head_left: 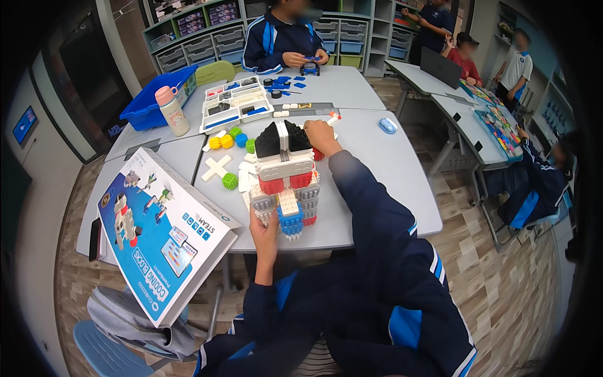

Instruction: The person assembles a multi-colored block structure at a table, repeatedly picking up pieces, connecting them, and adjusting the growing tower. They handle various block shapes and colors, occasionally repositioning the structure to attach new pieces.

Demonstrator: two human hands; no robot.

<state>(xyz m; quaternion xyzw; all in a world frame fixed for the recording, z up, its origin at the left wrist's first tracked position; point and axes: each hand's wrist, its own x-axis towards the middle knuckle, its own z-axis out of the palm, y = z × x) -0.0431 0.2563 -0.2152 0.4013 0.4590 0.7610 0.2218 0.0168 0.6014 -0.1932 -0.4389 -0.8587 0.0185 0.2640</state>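
A large building-block model (pixel 290 168), in white, red, grey, blue and black, stands near the front edge of the table before me. My left hand (pixel 264 237) grips its lower left side, thumb toward me, the other fingers partly hidden. At the upper right my right hand (pixel 321 137) has its fingers curled against the black-topped part; their tips are partly covered by the model. A red round piece (pixel 318 154) shows just under that hand. Left of the model lie a white cross-shaped piece (pixel 217 168) and a green round block (pixel 230 181).
A large kit box (pixel 164 232) overhangs the table's left edge. Farther back are a pink-capped bottle (pixel 173 112), a blue bin (pixel 146 108) and a white parts tray (pixel 236 120). Blue case (pixel 387 125) lies right. Across, a person (pixel 279 39) handles a small blue build.
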